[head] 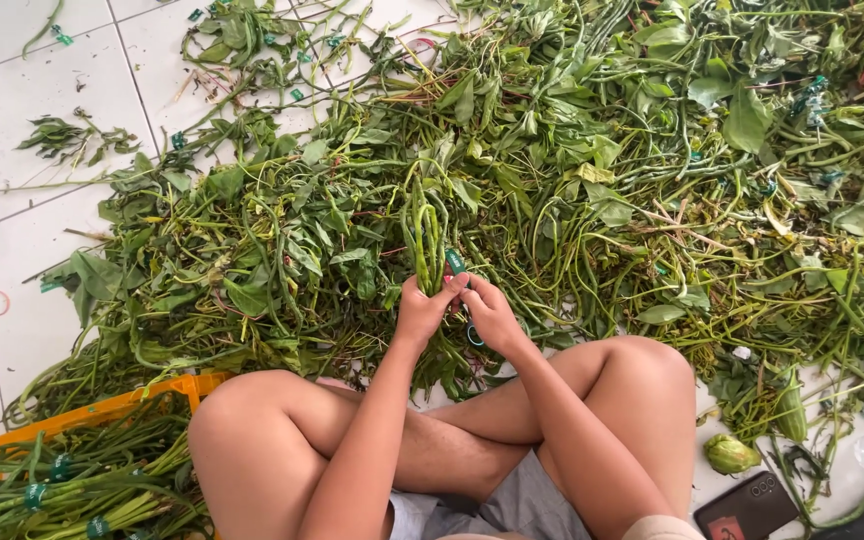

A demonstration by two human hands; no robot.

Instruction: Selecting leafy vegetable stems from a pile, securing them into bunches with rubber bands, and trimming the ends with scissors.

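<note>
Head view: a bundle of long green stems (424, 235) is gripped upright by the left hand (420, 310), while green tape (455, 261) just above the right hand (492, 312) is pinched.

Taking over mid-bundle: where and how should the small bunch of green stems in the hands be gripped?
Grip the bunch of green stems at its lower end, where the left hand and right hand meet by the green band. Come from below, the person's side: the stems stand upright and gathered there, and probably splay higher up.

Both hands meet over the crossed legs: the left hand (420, 308) grips a bundle of green stems (426, 232), the right hand (489, 312) pinches green tape (455, 261) beside it.
</note>
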